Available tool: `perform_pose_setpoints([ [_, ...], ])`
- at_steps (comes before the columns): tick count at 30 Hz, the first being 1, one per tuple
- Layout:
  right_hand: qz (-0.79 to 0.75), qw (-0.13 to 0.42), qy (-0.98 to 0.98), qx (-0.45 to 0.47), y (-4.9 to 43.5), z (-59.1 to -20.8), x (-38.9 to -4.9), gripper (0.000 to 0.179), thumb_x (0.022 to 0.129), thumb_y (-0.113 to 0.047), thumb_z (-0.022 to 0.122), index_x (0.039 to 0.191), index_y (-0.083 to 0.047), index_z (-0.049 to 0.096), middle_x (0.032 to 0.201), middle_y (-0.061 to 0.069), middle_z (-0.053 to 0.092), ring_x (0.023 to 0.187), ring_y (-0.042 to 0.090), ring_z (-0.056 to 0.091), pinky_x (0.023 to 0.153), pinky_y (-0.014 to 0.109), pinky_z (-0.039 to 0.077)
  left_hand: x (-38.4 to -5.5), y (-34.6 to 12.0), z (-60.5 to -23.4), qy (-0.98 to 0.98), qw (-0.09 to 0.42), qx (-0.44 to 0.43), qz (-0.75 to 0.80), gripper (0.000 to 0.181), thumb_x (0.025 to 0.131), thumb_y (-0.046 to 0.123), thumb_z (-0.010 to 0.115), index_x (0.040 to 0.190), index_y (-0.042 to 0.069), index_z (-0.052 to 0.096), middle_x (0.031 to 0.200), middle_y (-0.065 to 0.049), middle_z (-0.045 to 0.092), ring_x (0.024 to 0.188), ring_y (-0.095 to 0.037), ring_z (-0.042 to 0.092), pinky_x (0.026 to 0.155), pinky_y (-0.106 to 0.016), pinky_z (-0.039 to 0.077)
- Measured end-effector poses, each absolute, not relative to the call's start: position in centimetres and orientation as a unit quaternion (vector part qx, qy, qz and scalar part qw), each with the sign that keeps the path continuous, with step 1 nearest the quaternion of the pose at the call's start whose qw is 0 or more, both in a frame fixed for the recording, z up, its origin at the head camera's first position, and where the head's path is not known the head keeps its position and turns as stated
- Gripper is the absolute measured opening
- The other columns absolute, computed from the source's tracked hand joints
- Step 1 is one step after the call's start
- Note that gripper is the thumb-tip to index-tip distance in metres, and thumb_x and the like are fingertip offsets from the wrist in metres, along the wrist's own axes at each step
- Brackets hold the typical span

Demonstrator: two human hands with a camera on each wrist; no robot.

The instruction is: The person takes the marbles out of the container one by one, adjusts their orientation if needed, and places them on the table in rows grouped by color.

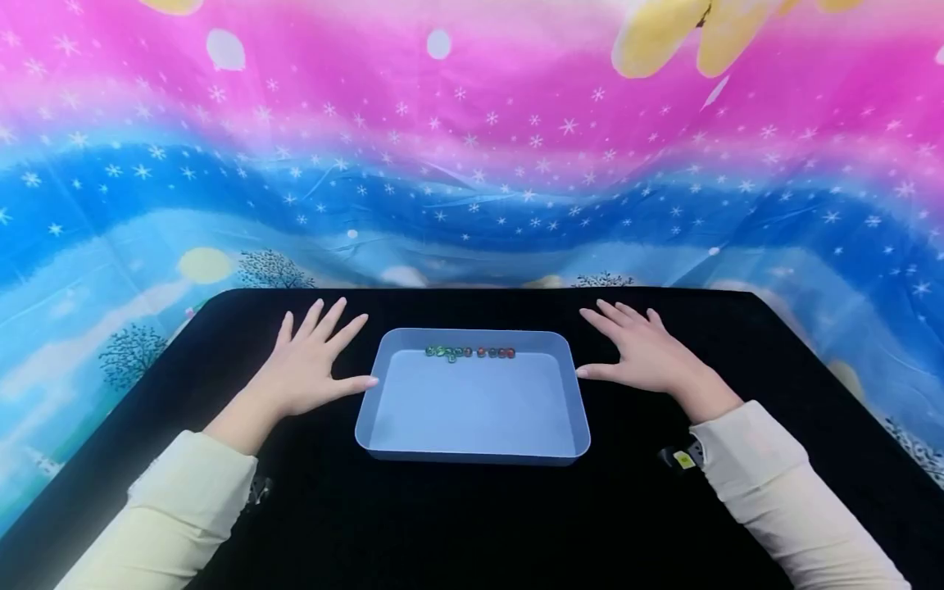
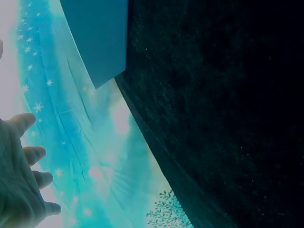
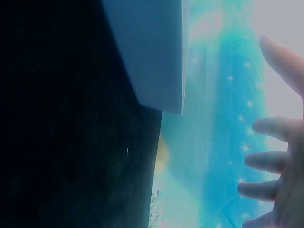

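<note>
A shallow blue-grey tray (image 1: pixel 472 410) with rounded corners sits on the black tabletop. Along its far wall lie several small glassy balls like marbles, green ones (image 1: pixel 441 351) to the left and reddish ones (image 1: pixel 506 353) to the right. My left hand (image 1: pixel 306 369) is spread beside the tray's left side, its thumb tip right at the rim. On the opposite side my right hand (image 1: pixel 642 352) is spread too, thumb pointing at the right rim. Both hands hold nothing. Each wrist view shows straight, parted fingers and the outer wall of the tray (image 2: pixel 102 42) (image 3: pixel 154 57).
The black cloth-covered table (image 1: pixel 472 524) stretches around the tray to its far edge. Behind it hangs a pink and blue curtain (image 1: pixel 472 164) with snowflakes. Dark wrist camera mounts (image 1: pixel 680 459) stick out below the cream sleeves (image 1: pixel 767 467).
</note>
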State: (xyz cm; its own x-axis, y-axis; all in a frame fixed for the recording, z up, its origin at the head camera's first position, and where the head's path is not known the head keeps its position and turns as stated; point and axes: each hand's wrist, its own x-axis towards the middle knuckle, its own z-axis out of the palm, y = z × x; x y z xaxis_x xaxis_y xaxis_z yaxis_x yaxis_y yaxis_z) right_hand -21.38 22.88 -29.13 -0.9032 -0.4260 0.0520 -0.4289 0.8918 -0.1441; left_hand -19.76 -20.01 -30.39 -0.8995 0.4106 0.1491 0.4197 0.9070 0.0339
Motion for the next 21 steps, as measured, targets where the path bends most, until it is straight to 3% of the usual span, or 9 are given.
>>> perform_pose_setpoints([
  [12,0.068,-0.001,-0.965,0.252,20.4,-29.3,-21.7,0.092,0.067,-0.073,0.043,0.138,-0.018,0.023,0.142,0.011,0.016,0.127,0.033,0.011,0.094,0.060,0.003,-19.5,-19.5,-30.7,-0.972,0.062,-0.225,-0.039,0.089,0.071,0.071,0.040,0.139,0.018,0.019,0.143,-0.013,0.005,0.127,-0.036,-0.003,0.093,-0.060,-0.003],
  [21,0.053,-0.001,-0.958,0.282,19.1,-29.7,-21.7,0.087,0.069,-0.065,0.050,0.138,-0.018,0.024,0.141,0.012,0.016,0.128,0.032,0.009,0.094,0.059,0.002,-19.3,-19.2,-31.2,-0.968,0.068,-0.242,-0.024,0.088,0.071,0.071,0.039,0.139,0.021,0.016,0.144,-0.011,0.004,0.128,-0.035,-0.002,0.093,-0.060,-0.003],
])
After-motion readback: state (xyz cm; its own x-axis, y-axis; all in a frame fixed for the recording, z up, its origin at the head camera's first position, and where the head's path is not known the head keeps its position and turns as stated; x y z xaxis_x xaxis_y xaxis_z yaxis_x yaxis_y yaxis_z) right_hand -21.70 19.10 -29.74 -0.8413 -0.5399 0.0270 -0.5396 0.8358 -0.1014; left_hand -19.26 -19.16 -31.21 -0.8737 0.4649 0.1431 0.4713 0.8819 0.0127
